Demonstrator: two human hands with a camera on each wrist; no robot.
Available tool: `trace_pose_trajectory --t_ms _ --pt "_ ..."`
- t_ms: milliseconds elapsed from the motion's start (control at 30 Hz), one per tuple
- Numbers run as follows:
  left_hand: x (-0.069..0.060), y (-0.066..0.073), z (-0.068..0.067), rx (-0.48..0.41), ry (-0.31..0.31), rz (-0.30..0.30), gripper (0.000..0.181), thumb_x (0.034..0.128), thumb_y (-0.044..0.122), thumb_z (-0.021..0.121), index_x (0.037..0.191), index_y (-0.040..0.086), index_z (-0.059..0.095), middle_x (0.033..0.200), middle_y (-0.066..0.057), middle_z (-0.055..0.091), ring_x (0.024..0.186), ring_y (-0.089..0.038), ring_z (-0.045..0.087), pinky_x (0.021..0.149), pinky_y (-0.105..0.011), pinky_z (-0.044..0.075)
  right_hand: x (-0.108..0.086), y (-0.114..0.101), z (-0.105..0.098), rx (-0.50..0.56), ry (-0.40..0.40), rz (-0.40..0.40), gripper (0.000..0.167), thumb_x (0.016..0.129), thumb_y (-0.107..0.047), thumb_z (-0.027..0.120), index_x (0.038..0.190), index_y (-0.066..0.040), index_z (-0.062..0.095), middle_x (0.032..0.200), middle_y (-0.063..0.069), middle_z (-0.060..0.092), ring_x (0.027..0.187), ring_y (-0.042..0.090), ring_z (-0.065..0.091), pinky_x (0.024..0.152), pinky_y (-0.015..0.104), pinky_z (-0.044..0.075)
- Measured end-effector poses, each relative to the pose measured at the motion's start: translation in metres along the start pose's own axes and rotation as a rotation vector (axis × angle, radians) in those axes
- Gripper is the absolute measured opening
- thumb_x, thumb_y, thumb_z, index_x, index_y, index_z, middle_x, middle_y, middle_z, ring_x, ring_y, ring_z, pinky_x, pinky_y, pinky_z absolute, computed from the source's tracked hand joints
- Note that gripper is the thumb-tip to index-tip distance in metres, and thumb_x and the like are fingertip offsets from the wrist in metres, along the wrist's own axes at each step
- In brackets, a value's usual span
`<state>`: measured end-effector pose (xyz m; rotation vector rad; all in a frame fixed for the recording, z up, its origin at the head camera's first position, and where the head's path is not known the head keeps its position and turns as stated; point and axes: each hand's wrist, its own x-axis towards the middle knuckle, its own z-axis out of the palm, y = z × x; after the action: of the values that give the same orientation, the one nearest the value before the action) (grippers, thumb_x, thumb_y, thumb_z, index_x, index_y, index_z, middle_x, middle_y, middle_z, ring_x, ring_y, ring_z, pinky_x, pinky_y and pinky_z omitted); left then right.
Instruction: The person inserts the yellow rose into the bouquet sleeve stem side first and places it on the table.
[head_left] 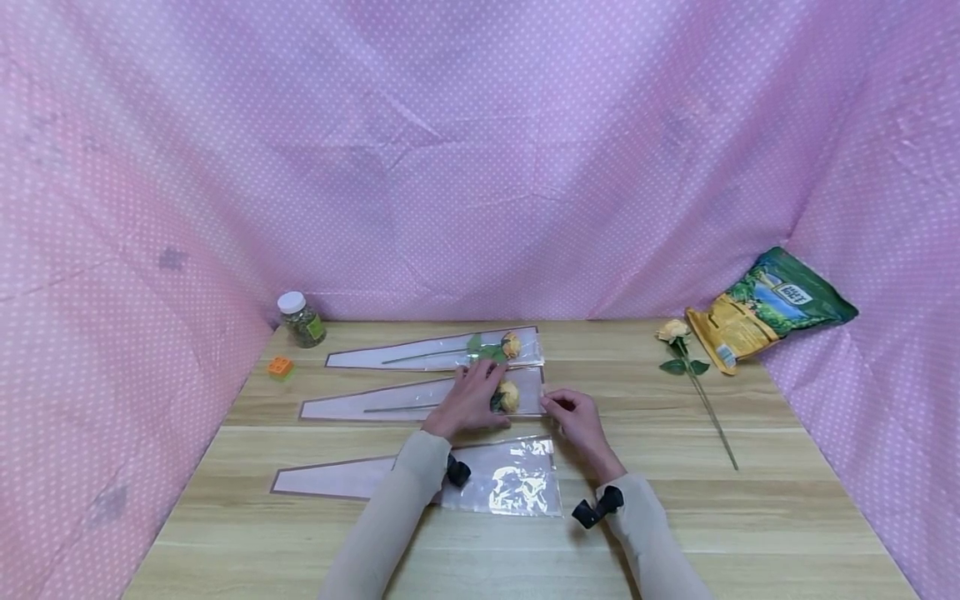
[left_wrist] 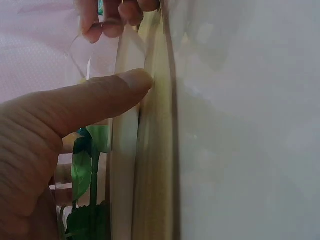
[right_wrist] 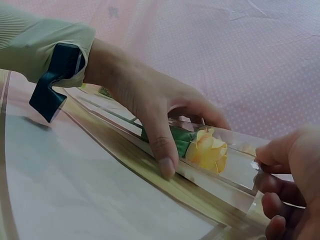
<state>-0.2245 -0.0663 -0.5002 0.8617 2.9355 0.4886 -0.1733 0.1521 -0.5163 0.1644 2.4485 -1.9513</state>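
Altogether, three tapered clear-plastic sleeves [head_left: 337, 477], three yellowish roses [head_left: 511, 397]; spread-fingered left hand [head_left: 470, 402] spans the middle sleeve [head_left: 330, 407]; right hand [head_left: 581, 423] pinches its edge.

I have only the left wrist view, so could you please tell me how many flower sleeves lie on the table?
Observer: Three: a far sleeve, a middle sleeve and a near sleeve.
Operator: Thank you; which one is the right hand pinching?
Observer: The right hand pinches the middle sleeve at its wide end.
Operator: And is any flower outside the sleeves, please?
Observer: Yes, a loose rose lies to the right, beside the green-and-yellow bag.
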Motion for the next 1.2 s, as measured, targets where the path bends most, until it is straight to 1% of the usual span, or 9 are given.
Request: trace_pose_trajectory --t_ms 67,233,500,567,700,833,1033,1100,1200 --pt "0.0 -0.001 0.0 0.01 0.0 0.004 0.107 0.0721 0.05 0.085 0.156 0.014 0.031 0.151 -0.011 0.041 0.142 -0.03 0.038 0.119 -0.059 0.025 0.001 0.0 -0.002 -0.007 -0.01 0.011 0.02 0.092 -0.01 0.069 0.101 0.008 0.071 0.079 -0.004 0.062 0.067 0.006 0.05 0.056 0.019 0.041" --pt "0.0 -0.005 0.0 0.029 -0.002 0.011 0.107 0.0726 0.052 0.084 0.157 0.016 0.029 0.153 -0.009 0.04 0.144 -0.03 0.036 0.12 -0.061 0.022 0.001 0.0 -0.005 -0.012 -0.011 0.018 0.019 0.092 -0.008 0.068 0.099 0.01 0.07 0.082 0.0 0.064 0.07 0.006 0.051 0.06 0.02 0.042" --pt "-0.004 -0.007 -0.002 0.025 -0.02 0.009 0.107 0.0737 0.052 0.083 0.158 0.016 0.028 0.156 -0.012 0.038 0.146 -0.034 0.035 0.12 -0.063 0.02 -0.001 0.003 -0.004 -0.049 -0.002 -0.019 0.019 0.093 -0.013 0.067 0.099 0.005 0.072 0.081 -0.004 0.062 0.072 0.006 0.052 0.061 0.02 0.043" --pt "-0.004 -0.007 -0.003 0.035 -0.025 0.009 0.107 0.0739 0.053 0.083 0.158 0.017 0.028 0.157 -0.012 0.037 0.146 -0.034 0.035 0.12 -0.063 0.02 -0.001 0.004 -0.004 -0.049 -0.011 -0.02 0.019 0.094 -0.013 0.066 0.1 0.005 0.071 0.081 -0.004 0.061 0.072 0.007 0.052 0.062 0.02 0.043" --pt "-0.006 -0.007 -0.003 0.046 -0.03 0.014 0.107 0.0736 0.053 0.083 0.158 0.017 0.027 0.158 -0.012 0.036 0.147 -0.034 0.033 0.121 -0.063 0.02 -0.002 0.004 -0.006 -0.042 -0.046 0.007 0.022 0.095 -0.016 0.066 0.107 0.003 0.069 0.081 -0.003 0.061 0.07 0.008 0.053 0.057 0.021 0.043" --pt "-0.01 -0.006 -0.007 0.015 -0.013 0.023 0.107 0.0728 0.05 0.084 0.157 0.017 0.028 0.16 -0.014 0.033 0.149 -0.036 0.03 0.12 -0.065 0.02 -0.006 0.003 -0.009 -0.013 -0.076 0.035 0.03 0.095 -0.021 0.067 0.116 0.0 0.064 0.088 0.003 0.064 0.072 0.012 0.056 0.055 0.023 0.046" --pt "-0.024 -0.007 -0.019 -0.037 0.049 0.029 0.104 0.0727 0.049 0.085 0.155 0.016 0.032 0.159 -0.016 0.032 0.15 -0.038 0.027 0.118 -0.067 0.021 -0.013 0.008 -0.016 -0.012 -0.077 0.051 0.038 0.095 -0.023 0.066 0.126 -0.003 0.058 0.11 0.013 0.065 0.081 0.015 0.059 0.062 0.024 0.05" --pt "-0.032 -0.007 -0.022 -0.047 0.067 0.032 0.104 0.073 0.049 0.085 0.155 0.016 0.031 0.16 -0.016 0.032 0.15 -0.038 0.027 0.118 -0.065 0.021 -0.017 0.011 -0.018 -0.028 -0.069 0.043 0.038 0.095 -0.021 0.066 0.127 -0.002 0.058 0.112 0.015 0.064 0.08 0.014 0.059 0.063 0.024 0.051" --pt "-0.046 -0.006 -0.024 -0.062 0.076 0.035 0.107 0.0726 0.048 0.086 0.157 0.016 0.028 0.16 -0.016 0.031 0.15 -0.038 0.027 0.119 -0.065 0.021 -0.023 0.014 -0.022 -0.063 -0.078 -0.001 0.037 0.094 -0.018 0.067 0.125 0.002 0.059 0.113 0.019 0.065 0.079 0.01 0.06 0.064 0.023 0.052"
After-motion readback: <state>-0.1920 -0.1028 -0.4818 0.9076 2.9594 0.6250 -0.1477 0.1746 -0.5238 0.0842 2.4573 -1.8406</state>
